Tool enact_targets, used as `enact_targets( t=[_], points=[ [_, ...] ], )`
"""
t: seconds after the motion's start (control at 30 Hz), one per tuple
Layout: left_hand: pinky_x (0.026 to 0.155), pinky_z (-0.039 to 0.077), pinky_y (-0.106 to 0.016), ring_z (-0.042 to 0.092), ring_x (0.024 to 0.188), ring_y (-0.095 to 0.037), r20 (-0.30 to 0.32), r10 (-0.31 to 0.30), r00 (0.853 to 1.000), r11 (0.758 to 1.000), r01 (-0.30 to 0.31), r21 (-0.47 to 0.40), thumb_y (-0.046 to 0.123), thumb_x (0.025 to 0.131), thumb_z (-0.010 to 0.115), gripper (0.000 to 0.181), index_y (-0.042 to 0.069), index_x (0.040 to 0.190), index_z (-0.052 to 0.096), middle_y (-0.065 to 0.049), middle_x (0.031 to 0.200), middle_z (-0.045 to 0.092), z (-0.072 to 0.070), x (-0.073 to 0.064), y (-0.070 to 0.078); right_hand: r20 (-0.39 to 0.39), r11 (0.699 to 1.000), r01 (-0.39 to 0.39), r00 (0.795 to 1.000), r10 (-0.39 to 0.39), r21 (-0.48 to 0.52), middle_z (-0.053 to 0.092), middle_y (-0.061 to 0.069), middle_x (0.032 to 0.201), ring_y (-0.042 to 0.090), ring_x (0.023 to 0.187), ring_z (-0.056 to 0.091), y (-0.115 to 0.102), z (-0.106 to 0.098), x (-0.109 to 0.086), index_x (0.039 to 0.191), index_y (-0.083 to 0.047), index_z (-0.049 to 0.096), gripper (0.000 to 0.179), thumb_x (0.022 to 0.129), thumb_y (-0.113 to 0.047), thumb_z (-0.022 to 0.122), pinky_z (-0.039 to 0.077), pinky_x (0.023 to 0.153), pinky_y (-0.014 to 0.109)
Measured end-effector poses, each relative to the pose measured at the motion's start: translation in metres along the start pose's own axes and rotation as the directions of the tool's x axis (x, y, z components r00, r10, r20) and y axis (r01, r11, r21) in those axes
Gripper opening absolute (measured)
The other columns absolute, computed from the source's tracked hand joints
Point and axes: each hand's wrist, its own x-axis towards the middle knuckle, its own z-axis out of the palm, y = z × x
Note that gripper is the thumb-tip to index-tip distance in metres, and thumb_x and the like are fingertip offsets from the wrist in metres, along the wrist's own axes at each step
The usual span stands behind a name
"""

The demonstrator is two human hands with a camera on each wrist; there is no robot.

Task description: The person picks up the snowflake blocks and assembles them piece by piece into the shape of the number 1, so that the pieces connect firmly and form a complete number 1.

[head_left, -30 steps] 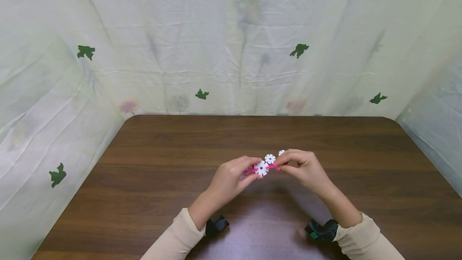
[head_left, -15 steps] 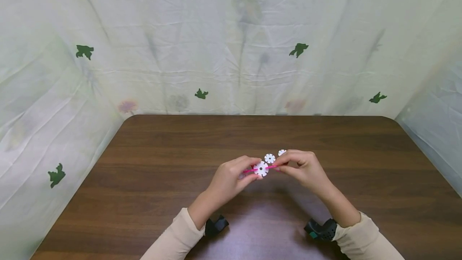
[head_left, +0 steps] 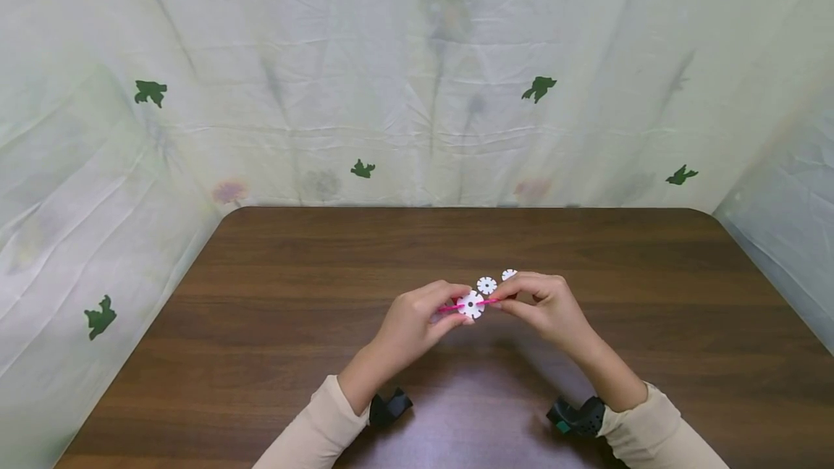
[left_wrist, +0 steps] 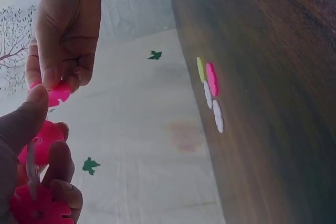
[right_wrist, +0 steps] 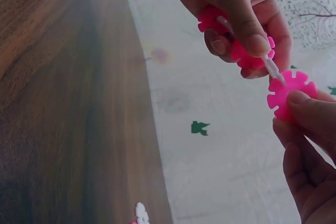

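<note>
In the head view's lower centre, we see the left hand (head_left: 417, 313), fingers grasping a pink-and-white notched-disc chain (head_left: 470, 304), likely steadying it; the right hand (head_left: 550, 306) pinches the pink end disc (right_wrist: 294, 85), probably aligning slots. Beyond, 4 loose discs (left_wrist: 212, 80) lie on the worktop (head_left: 326, 259).

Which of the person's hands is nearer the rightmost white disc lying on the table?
Right. In the head view, the right hand partly covers that white disc; the left hand is farther off, to the left of it.

No text, label, brand, number or sign is readable.
</note>
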Motion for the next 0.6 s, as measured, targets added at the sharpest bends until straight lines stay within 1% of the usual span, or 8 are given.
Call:
enact_targets(
  t=[0.1, 0.17, 0.23, 0.33, 0.47, 0.6],
  points=[
    [0.066, 0.044, -0.013, 0.056, 0.072, -0.003, 0.005, -0.009, 1.0, 1.0, 0.009, 0.011, 0.021, 0.071, 0.075, 0.035, 0.006, 0.101, 0.064, 0.002, 0.087, 0.062, 0.0001, 0.0, -0.0002, 0.001, 1.0, -0.004, 1.0, 0.004, -0.009, 0.066, 0.004, 0.079, 0.015, 0.074, 0.06, 0.002, -0.0001, -0.0011, 0.081, -0.004, 0.068, 0.027, 0.064, 0.018, 0.069, 0.048, 0.065, 0.022],
    [0.066, 0.044, -0.013, 0.055, 0.073, -0.003, 0.01, -0.023, 1.0, 1.0, 0.023, 0.014, 0.021, 0.072, 0.075, 0.035, 0.006, 0.101, 0.064, 0.002, 0.087, 0.062, 0.0, -0.0001, -0.0005, 0.009, 1.0, -0.012, 1.0, 0.012, -0.001, 0.065, 0.003, 0.08, 0.015, 0.075, 0.059, 0.0023, -0.0002, -0.0011, 0.082, -0.005, 0.068, 0.026, 0.067, 0.016, 0.069, 0.048, 0.066, 0.023],
    [0.066, 0.044, -0.013, 0.055, 0.073, -0.002, 0.012, -0.033, 0.999, 0.999, 0.033, 0.02, 0.021, 0.072, 0.075, 0.035, 0.007, 0.102, 0.064, 0.003, 0.087, 0.062, -0.0004, -0.0001, -0.0005, 0.018, 1.0, -0.023, 1.0, 0.023, 0.013, 0.064, 0.002, 0.082, 0.015, 0.075, 0.058, 0.002, -0.0005, -0.0005, 0.084, -0.005, 0.067, 0.028, 0.067, 0.017, 0.068, 0.048, 0.065, 0.024],
    [0.066, 0.044, -0.013, 0.055, 0.073, -0.002, 0.016, -0.047, 0.999, 0.999, 0.046, 0.025, 0.021, 0.072, 0.075, 0.035, 0.008, 0.102, 0.064, 0.004, 0.087, 0.061, -0.0015, 0.0005, 0.0001, 0.032, 0.999, -0.023, 0.999, 0.021, 0.043, 0.063, 0.005, 0.084, 0.016, 0.075, 0.056, 0.0021, -0.0011, 0.0008, 0.087, -0.004, 0.066, 0.028, 0.068, 0.016, 0.067, 0.047, 0.065, 0.025],
    [0.066, 0.044, -0.014, 0.055, 0.073, -0.003, 0.011, -0.039, 0.999, 0.999, 0.038, 0.031, 0.022, 0.072, 0.075, 0.035, 0.008, 0.102, 0.064, 0.003, 0.086, 0.061, -0.0019, 0.0011, 0.0001, 0.037, 0.999, -0.019, 0.999, 0.017, 0.049, 0.061, 0.012, 0.086, 0.017, 0.077, 0.056, 0.0024, -0.0031, 0.0012, 0.089, 0.001, 0.063, 0.026, 0.067, 0.014, 0.069, 0.047, 0.068, 0.024],
    [0.064, 0.044, -0.015, 0.054, 0.072, -0.005, 0.005, -0.022, 1.0, 0.999, 0.022, 0.044, 0.023, 0.072, 0.075, 0.036, 0.008, 0.103, 0.064, 0.003, 0.085, 0.061, -0.0016, 0.0011, -0.001, 0.05, 0.999, -0.053, 0.997, 0.052, 0.013, 0.061, 0.009, 0.085, 0.015, 0.076, 0.056, -0.001, -0.0057, 0.0015, 0.088, -0.002, 0.063, 0.025, 0.069, 0.013, 0.069, 0.048, 0.068, 0.024]
  ],
)
